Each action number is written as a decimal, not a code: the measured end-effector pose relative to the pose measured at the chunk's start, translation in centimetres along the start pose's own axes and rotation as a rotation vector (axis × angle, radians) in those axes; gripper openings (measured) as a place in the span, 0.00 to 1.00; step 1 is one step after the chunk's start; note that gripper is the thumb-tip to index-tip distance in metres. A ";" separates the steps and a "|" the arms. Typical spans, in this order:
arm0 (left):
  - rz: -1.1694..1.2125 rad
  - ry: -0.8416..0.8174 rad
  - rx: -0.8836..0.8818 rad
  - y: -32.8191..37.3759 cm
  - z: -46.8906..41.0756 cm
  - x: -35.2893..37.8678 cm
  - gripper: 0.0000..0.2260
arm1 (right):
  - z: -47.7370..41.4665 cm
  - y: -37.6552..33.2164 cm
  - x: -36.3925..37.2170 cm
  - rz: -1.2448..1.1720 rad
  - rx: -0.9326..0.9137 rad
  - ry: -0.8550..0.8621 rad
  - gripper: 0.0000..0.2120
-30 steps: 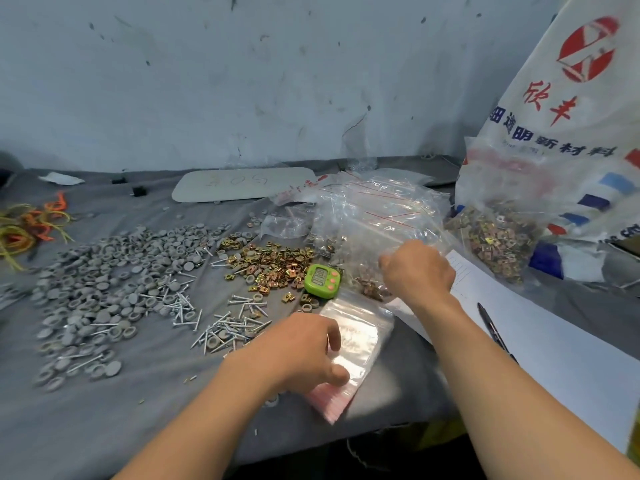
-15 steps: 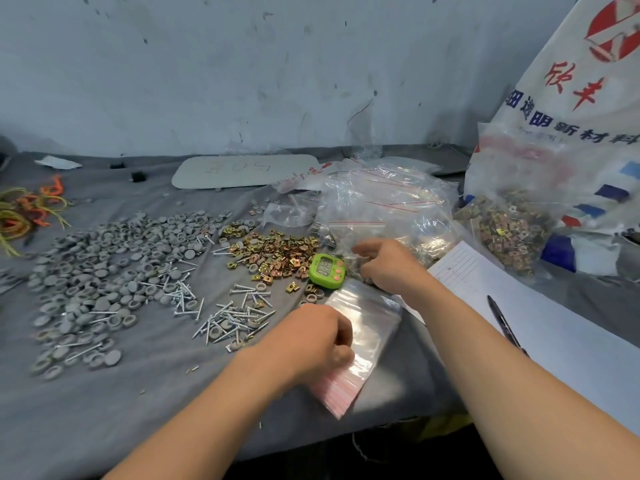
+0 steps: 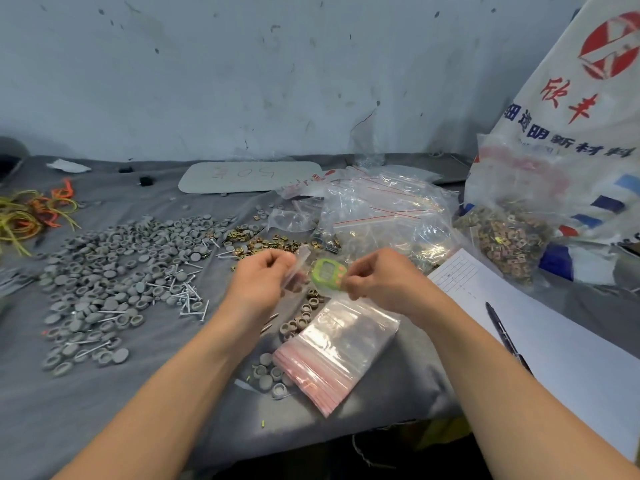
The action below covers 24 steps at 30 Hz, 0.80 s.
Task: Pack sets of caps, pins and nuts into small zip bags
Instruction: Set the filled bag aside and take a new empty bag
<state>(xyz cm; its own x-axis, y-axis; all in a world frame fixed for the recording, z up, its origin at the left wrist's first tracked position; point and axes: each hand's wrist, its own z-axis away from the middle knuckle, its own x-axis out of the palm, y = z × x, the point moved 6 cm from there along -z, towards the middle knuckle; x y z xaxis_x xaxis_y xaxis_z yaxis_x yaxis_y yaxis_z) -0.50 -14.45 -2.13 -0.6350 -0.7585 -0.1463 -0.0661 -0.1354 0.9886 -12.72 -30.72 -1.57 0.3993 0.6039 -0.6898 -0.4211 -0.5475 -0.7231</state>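
A small clear bag (image 3: 300, 268) is held up above the tabletop (image 3: 86, 410) centre, pinched at one side by the left hand (image 3: 258, 284) and at the other by the right hand (image 3: 377, 280); both hands are closed on it, fingers curled tight. It is prob. being pulled apart at the mouth so a set can be dropped in. The bag is blurred, so whether it's open can't be told.

Just below, toward the front edge, a stack of empty bags (image 3: 341, 351) is laid within reach for the next picks. A green timer (image 3: 327, 273) is seen through the held bag. A few caps (image 3: 273, 374) are grouped beside the stack, perhaps pre-counted. Farther left the caps pile (image 3: 114, 271) and pins (image 3: 183, 296) are spread flat, nuts (image 3: 266, 242) behind the hands, so pieces can be picked w/o digging. At the right edge, paper (image 3: 554, 341) and pen (image 3: 502, 332) are kept, likely for tallying.
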 end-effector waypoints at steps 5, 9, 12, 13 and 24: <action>-0.042 -0.066 0.081 2.4 -1.1 -1.8 0.21 | -0.3 -1.6 0.5 -0.456 0.057 -0.042 0.08; -0.095 -0.012 0.311 3.5 -0.2 -4.6 0.07 | -0.6 -2.8 1.3 -0.474 0.068 -0.078 0.07; -0.040 0.150 0.175 2.7 -0.9 -7.5 0.13 | -1.0 -3.4 1.6 -0.455 0.088 0.007 0.06; -0.055 0.118 0.118 2.5 -1.0 -7.9 0.11 | -1.1 -3.6 1.5 -0.455 0.097 0.065 0.06; -0.095 0.156 0.052 2.4 -0.2 -12.9 0.06 | -0.9 -7.5 2.1 -0.272 -0.082 0.511 0.01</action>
<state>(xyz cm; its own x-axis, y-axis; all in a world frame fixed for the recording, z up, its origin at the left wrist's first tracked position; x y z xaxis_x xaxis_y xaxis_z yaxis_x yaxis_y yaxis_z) 7.71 -5.15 2.12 -0.4976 -0.8340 -0.2385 -0.1621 -0.1807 0.9701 -7.99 -25.85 2.43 0.8349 0.3842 -0.3941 -0.1922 -0.4674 -0.8629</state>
